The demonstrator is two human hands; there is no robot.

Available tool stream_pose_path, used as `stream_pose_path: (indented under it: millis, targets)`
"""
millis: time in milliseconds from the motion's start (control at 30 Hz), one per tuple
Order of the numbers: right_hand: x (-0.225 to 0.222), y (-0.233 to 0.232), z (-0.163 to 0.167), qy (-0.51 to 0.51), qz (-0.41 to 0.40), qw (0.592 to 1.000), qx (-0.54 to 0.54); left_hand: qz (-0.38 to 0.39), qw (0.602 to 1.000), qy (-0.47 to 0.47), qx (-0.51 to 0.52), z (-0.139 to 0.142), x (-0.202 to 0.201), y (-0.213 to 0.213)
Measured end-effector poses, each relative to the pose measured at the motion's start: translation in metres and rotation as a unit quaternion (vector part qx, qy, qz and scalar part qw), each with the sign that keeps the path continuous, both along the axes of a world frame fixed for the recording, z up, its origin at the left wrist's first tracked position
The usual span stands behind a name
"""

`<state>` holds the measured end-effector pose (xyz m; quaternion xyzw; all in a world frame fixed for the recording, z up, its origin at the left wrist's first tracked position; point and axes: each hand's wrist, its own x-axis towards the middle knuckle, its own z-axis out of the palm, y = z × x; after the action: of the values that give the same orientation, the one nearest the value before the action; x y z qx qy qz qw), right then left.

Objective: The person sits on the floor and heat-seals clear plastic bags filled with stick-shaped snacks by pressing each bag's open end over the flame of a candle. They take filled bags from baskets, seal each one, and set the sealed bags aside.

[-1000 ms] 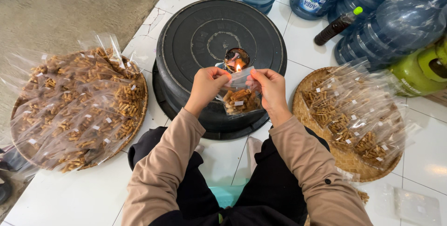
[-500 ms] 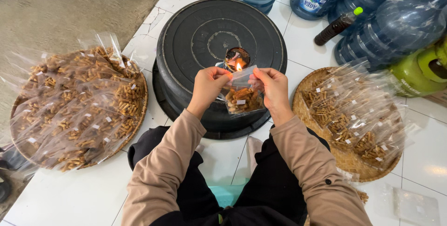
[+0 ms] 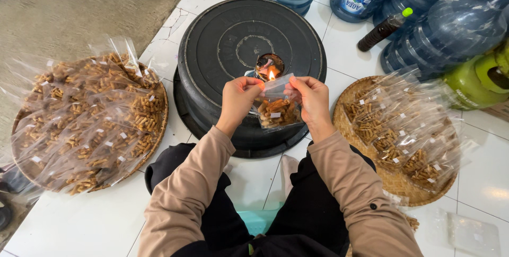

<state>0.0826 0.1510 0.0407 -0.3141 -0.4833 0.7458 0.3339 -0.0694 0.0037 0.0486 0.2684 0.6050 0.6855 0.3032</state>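
Observation:
My left hand (image 3: 239, 99) and my right hand (image 3: 312, 99) pinch the top edge of a small clear plastic bag (image 3: 277, 109) filled with brown stick snacks. The bag's top is held right at the flame of a small candle (image 3: 270, 69) that sits in a cup on an upturned black tub (image 3: 222, 34). Both hands hover over the tub's near rim.
A round woven tray (image 3: 159, 124) heaped with filled bags lies on the left; another woven tray (image 3: 403, 185) with bags lies on the right. Large blue water jugs (image 3: 450, 24), a dark bottle (image 3: 383, 30) and a green gas cylinder (image 3: 477, 79) stand behind. Loose clear bags (image 3: 466, 233) lie at lower right.
The bag's top edge has slid a little along the flame between my fingers; the hands stay almost in the same place.

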Motion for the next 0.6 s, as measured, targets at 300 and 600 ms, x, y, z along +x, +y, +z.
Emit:
stream_pose_path:
  millis: [300,600]
  targets:
    - [0.001,0.003,-0.001,0.008,-0.004,1.000,-0.002,0.013,1.000,0.005,0.020,0.012,0.007,-0.007]
    - [0.003,0.004,0.001,0.001,-0.009,1.000,0.002,0.018,1.000,0.015,0.014,0.013,0.008,-0.007]
